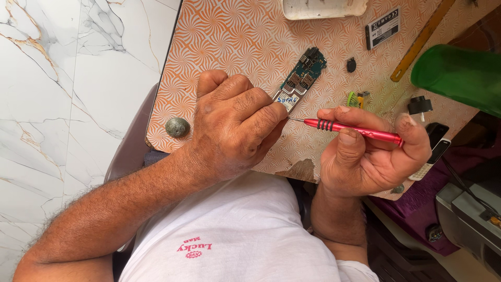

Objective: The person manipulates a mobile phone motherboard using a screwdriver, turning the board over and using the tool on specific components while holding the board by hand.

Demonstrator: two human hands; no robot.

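My left hand (235,125) rests on the orange patterned table (229,36) and pinches the near end of a narrow green circuit board (303,70). A white label covers that end of the board. In my right hand (365,156) lies a red screwdriver (355,130), gripped between thumb and fingers. Its thin metal tip points left and sits at the board's near end, right by my left fingertips.
A round grey-green stone (177,127) sits near the table's left edge. A flat phone battery (382,27), a small black part (351,65), a yellow ruler (422,39), a white tray (323,8) and a green plastic object (459,75) lie further off. A phone (434,151) sits at the right.
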